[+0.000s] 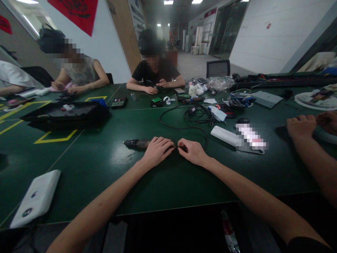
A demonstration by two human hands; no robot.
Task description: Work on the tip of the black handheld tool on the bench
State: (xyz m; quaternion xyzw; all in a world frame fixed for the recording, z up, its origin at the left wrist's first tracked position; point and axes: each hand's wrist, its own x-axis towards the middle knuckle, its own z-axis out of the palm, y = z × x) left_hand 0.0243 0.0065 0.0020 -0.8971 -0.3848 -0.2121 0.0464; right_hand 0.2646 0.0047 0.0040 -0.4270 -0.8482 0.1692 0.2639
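Note:
An electric screwdriver [137,143] lies on its side on the green table, its dark tip pointing left. My left hand [159,150] is wrapped over the rear part of its body, which is hidden under the fingers. Just to the right, my right hand [193,151] pinches the end of a black cable [204,135]. That end faces the screwdriver's rear, with the two hands' fingertips a small gap apart. Whether plug and screwdriver touch cannot be made out. From my right hand the cable runs back to a coil [195,111] farther up the table.
A black tray [68,117] stands at left, a white device [37,196] at front left. A white power strip [223,136] and a lit phone [251,137] lie to the right. Another person's hand [301,125] is at far right; other people sit across the green table [147,182].

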